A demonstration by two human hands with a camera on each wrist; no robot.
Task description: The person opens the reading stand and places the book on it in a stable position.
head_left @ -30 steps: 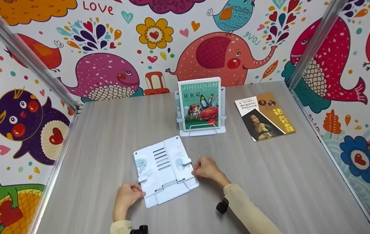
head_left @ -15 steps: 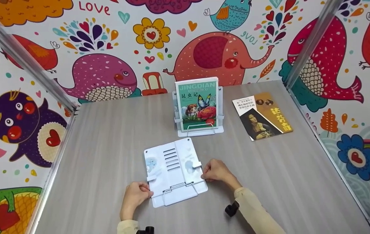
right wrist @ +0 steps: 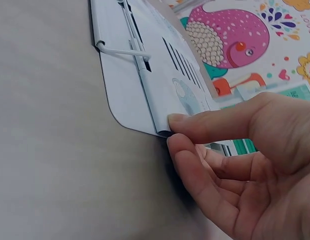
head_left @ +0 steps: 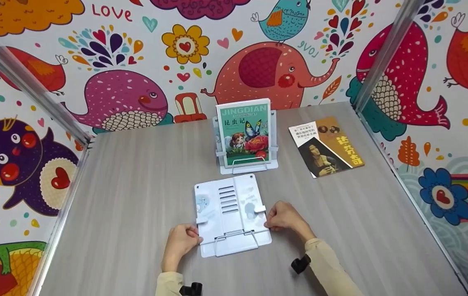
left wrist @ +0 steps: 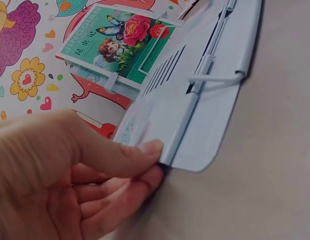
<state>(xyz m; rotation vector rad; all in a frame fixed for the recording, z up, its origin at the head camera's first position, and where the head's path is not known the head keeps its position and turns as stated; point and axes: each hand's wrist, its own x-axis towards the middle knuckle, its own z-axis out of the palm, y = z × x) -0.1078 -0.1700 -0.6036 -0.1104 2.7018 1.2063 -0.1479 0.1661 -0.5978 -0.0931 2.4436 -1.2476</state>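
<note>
A white metal book stand (head_left: 230,213) lies folded nearly flat on the table, with slots in its back plate, a clip on each side and a wire page holder at the front ledge. My left hand (head_left: 181,243) pinches its left edge near the ledge, thumb on top and fingers below, as the left wrist view shows. At the opposite edge my right hand (head_left: 287,217) pinches the book stand (right wrist: 160,95) in the same way. Behind it a second book stand (head_left: 273,164) stands upright, holding a green book (head_left: 245,133) with a butterfly on the cover.
A brown and white book (head_left: 326,147) with a portrait on its cover lies flat at the right rear of the table (head_left: 135,185). Walls printed with cartoon animals enclose the table at the back and both sides, joined by metal corner posts.
Both hands have shifted the folded book stand to the right in view and turned it a little, so it sits straighter. The head view has swung slightly to the right.
</note>
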